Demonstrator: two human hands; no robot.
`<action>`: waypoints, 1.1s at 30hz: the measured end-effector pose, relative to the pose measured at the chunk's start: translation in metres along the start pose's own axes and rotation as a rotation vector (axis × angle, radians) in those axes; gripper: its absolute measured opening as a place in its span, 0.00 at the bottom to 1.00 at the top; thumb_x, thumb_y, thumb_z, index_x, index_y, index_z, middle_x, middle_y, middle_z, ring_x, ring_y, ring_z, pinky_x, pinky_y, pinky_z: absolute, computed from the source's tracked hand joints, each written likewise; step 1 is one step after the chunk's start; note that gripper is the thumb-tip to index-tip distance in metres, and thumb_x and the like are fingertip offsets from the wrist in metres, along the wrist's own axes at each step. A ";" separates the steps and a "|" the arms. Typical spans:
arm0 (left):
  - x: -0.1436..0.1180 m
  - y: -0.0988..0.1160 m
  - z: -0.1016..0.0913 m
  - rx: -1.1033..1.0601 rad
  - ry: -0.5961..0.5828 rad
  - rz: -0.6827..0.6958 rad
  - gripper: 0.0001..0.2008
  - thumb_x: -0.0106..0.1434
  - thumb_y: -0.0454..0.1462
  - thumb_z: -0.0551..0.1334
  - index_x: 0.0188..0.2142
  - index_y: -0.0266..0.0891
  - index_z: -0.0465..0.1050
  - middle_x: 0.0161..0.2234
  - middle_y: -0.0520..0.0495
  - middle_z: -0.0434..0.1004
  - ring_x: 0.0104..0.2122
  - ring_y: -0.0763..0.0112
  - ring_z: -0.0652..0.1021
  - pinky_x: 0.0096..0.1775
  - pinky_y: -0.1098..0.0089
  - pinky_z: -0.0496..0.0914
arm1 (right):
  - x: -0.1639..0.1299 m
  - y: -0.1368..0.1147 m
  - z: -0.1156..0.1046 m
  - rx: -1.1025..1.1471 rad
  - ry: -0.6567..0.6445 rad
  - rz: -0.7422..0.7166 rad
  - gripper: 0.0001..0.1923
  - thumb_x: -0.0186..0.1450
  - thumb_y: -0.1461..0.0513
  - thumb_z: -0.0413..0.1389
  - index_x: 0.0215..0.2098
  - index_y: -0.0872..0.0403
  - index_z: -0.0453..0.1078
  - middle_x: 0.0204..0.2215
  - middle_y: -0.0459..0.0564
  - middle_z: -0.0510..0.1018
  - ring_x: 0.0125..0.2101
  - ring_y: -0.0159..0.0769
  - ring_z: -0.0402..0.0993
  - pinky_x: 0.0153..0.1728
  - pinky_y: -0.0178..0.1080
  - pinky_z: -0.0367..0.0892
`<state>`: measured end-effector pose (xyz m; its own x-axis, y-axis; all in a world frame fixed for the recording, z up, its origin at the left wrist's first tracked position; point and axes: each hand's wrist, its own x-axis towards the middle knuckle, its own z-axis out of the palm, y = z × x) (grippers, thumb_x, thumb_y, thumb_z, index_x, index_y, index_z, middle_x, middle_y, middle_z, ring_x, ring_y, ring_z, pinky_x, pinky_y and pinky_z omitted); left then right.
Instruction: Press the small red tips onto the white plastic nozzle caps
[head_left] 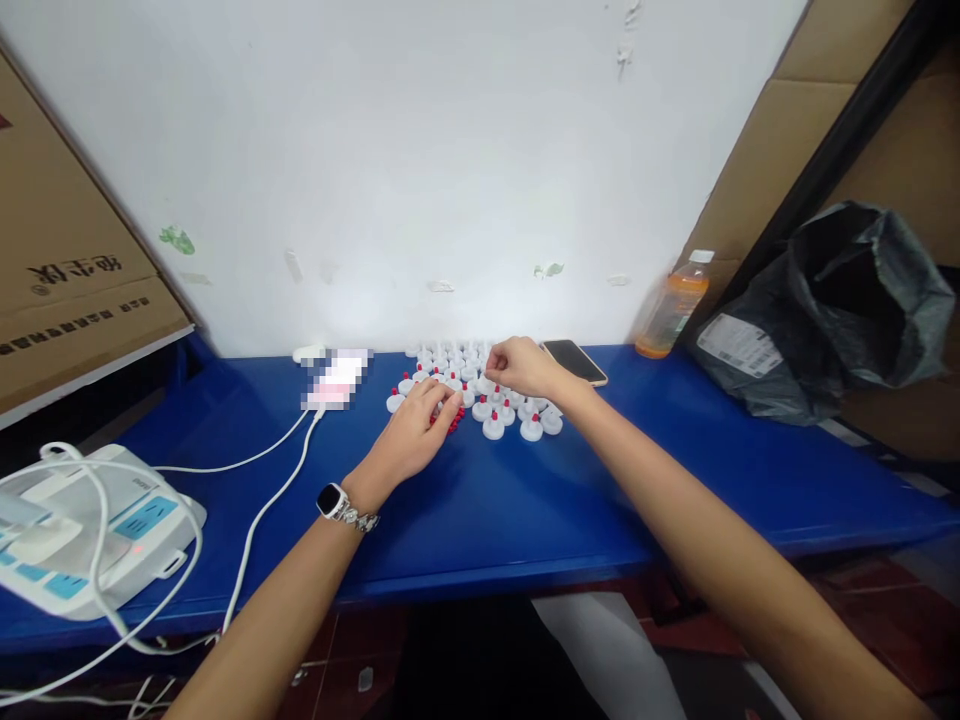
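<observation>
My left hand lies over a small pile of red tips, its fingers slightly bent and the thumb apart from them. Part of the pile is hidden beneath it. My right hand hovers above a cluster of white nozzle caps, its thumb and fingertips pinched together; anything between them is too small to make out. Several white caps with red tips stand upright in front of it, and more are by my left hand. Behind them stand rows of white caps whose tips look plain white.
A smartphone lies behind my right hand; a blurred-out lit device is plugged in at left. A power strip with looping white cables sits left. An orange drink bottle and a dark plastic bag stand right on the blue table.
</observation>
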<state>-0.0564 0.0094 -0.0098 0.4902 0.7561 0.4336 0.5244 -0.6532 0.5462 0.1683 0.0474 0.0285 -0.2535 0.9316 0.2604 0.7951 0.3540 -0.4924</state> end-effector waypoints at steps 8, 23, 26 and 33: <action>0.000 0.000 0.001 0.018 -0.014 0.003 0.19 0.73 0.48 0.48 0.39 0.40 0.72 0.39 0.46 0.72 0.43 0.63 0.72 0.50 0.60 0.66 | 0.012 -0.003 0.012 -0.125 -0.083 -0.050 0.06 0.56 0.71 0.58 0.25 0.56 0.74 0.25 0.51 0.80 0.24 0.32 0.71 0.26 0.33 0.59; 0.000 0.005 0.000 0.009 -0.001 0.031 0.16 0.73 0.46 0.50 0.37 0.40 0.70 0.39 0.45 0.72 0.43 0.62 0.73 0.49 0.60 0.66 | -0.031 0.007 -0.010 -0.035 0.203 -0.028 0.12 0.68 0.58 0.53 0.42 0.54 0.76 0.26 0.47 0.79 0.27 0.33 0.72 0.32 0.34 0.60; 0.004 0.013 0.006 -0.002 -0.016 0.060 0.15 0.73 0.45 0.51 0.38 0.41 0.70 0.41 0.45 0.73 0.44 0.62 0.73 0.49 0.60 0.66 | -0.065 0.017 -0.020 -0.107 0.252 0.062 0.09 0.67 0.58 0.54 0.37 0.53 0.75 0.23 0.46 0.77 0.26 0.33 0.71 0.30 0.34 0.58; 0.025 0.037 0.025 0.057 -0.064 0.158 0.14 0.71 0.44 0.52 0.37 0.41 0.72 0.39 0.45 0.73 0.42 0.61 0.73 0.45 0.60 0.68 | -0.098 0.034 -0.009 -0.103 0.143 0.126 0.04 0.64 0.63 0.55 0.32 0.53 0.71 0.23 0.45 0.77 0.23 0.32 0.69 0.26 0.34 0.56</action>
<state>-0.0075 0.0032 0.0035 0.6118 0.6411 0.4633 0.4751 -0.7661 0.4329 0.2258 -0.0327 -0.0062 -0.0736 0.9443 0.3206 0.8693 0.2183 -0.4434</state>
